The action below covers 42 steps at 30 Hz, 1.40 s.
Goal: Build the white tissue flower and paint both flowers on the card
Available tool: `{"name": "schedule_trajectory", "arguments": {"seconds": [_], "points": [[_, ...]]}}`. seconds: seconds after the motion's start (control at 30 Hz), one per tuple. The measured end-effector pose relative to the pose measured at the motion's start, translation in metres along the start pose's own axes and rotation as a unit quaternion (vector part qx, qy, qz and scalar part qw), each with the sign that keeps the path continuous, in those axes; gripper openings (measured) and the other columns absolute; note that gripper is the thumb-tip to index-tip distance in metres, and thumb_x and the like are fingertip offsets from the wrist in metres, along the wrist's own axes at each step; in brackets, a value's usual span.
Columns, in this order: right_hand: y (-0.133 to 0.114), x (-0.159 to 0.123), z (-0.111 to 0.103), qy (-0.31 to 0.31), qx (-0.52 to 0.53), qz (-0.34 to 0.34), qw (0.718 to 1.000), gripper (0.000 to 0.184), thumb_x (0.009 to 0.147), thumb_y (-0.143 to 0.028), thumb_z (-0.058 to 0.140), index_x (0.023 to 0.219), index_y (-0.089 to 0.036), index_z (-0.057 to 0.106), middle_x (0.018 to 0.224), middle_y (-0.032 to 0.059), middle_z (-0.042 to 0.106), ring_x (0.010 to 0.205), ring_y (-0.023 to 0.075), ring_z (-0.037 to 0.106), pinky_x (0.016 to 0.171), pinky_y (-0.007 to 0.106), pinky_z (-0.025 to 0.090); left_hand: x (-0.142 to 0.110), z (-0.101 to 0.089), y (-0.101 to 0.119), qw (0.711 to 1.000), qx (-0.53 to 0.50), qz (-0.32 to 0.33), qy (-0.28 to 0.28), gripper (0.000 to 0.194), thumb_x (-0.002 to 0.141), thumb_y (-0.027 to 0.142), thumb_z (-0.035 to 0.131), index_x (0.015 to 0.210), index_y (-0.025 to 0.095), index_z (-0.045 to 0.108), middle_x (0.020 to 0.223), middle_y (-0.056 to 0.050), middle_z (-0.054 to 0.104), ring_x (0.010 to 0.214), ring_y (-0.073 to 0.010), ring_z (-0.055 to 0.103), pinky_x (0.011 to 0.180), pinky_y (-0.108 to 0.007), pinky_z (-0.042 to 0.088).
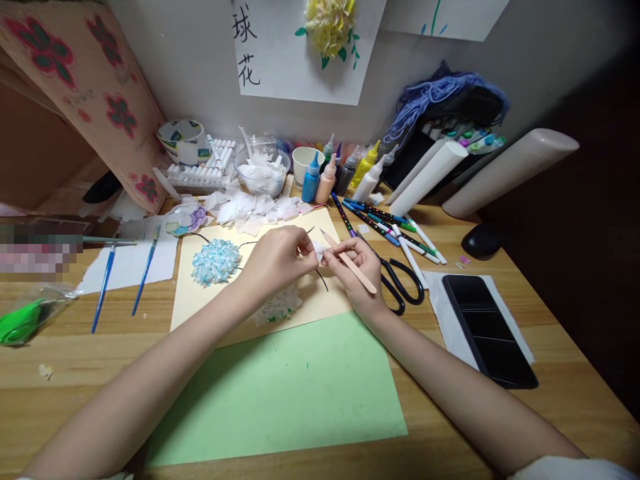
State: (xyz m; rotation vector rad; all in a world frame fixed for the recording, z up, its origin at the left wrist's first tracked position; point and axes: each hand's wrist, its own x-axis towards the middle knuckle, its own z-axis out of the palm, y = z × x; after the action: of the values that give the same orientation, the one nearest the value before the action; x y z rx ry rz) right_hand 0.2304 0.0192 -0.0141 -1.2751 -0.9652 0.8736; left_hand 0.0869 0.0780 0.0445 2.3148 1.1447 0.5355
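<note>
Two bare hands meet above a cream sheet (187, 303) that lies on a wooden bench (430, 453). Left hand (283, 253): palm down, thumb and forefinger pinched on a small white paper scrap (319, 251). Right hand (357, 267): fingers curled, grasping a pointed wooden stick (356, 267), its tip angled up past the scrap; fingertips come up against the scrap too, though how firmly I cannot tell. Scrap is held up over the cream sheet, between both hands.

On the cream sheet: a blue-and-white paper flower (217, 262) left of the left hand; a paler flower (281, 305), partly hidden under that hand. Green sheet (290, 400) nearer the wearer, edge to edge with the cream one or slightly overlapped; cannot tell which.

Beyond the hands, a loose heap of white paper pieces (255, 208), with a clear bowl (263, 183) of more behind it. Small paint bottles (326, 182) stand upright beside a white cup (304, 165). Black-handled scissors (409, 283) just right of the right hand, pens (380, 220) scattered behind. Phone (493, 333) farther right.
</note>
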Motion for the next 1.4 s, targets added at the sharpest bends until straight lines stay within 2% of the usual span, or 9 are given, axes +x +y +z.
{"name": "schedule_trajectory", "arguments": {"seconds": [0.27,0.53,0.97,1.23,1.4], "points": [[0.0009,0.0011,-0.0002,0.001,0.024,0.008,1.0,0.028,0.069,-0.034,0.075,0.077,-0.02,0.053,0.065,-0.0023,0.065,0.062,0.0136,0.068,0.06,0.023,0.054,-0.0029,-0.0007,0.0036,1.0,0.001,0.0,-0.013,0.013,0.077,0.026,0.058,0.074,0.016,0.066,0.079,-0.006,0.07,0.071,-0.0181,0.061,0.061,-0.027,0.043],[0.0017,0.0003,0.0,0.004,0.037,0.007,0.999,0.029,0.068,-0.035,0.076,0.077,-0.02,0.053,0.071,-0.0012,0.066,0.066,0.0145,0.07,0.062,0.024,0.055,-0.0015,0.0002,0.0031,1.0,0.004,0.003,-0.01,0.014,0.078,0.026,0.059,0.074,0.016,0.067,0.079,-0.006,0.071,0.07,-0.0178,0.061,0.06,-0.027,0.043],[0.0,0.0008,-0.0001,0.002,0.023,0.008,1.0,0.027,0.069,-0.034,0.074,0.077,-0.02,0.053,0.067,-0.0019,0.066,0.064,0.0156,0.07,0.061,0.025,0.056,-0.0018,0.0008,0.003,1.0,0.019,0.002,-0.009,0.014,0.08,0.024,0.057,0.073,0.015,0.065,0.077,-0.006,0.07,0.069,-0.0177,0.061,0.062,-0.028,0.044],[-0.0016,-0.002,0.0024,0.023,-0.025,-0.056,0.998,0.023,0.066,-0.026,0.073,0.075,-0.02,0.053,0.072,0.0,0.066,0.066,0.014,0.066,0.061,0.025,0.055,-0.0034,0.0021,0.0028,1.0,-0.01,0.01,-0.02,0.026,0.082,0.038,0.054,0.075,0.016,0.066,0.079,-0.006,0.07,0.071,-0.0184,0.062,0.06,-0.027,0.042],[-0.0039,-0.0058,0.0045,0.027,-0.047,-0.073,0.996,0.021,0.068,-0.026,0.071,0.075,-0.022,0.051,0.075,0.0005,0.066,0.069,0.0153,0.065,0.064,0.028,0.055,-0.0031,-0.0002,0.006,1.0,0.007,0.003,-0.031,0.022,0.083,0.027,0.05,0.075,0.015,0.067,0.077,-0.007,0.07,0.07,-0.0185,0.061,0.062,-0.028,0.043]]}}
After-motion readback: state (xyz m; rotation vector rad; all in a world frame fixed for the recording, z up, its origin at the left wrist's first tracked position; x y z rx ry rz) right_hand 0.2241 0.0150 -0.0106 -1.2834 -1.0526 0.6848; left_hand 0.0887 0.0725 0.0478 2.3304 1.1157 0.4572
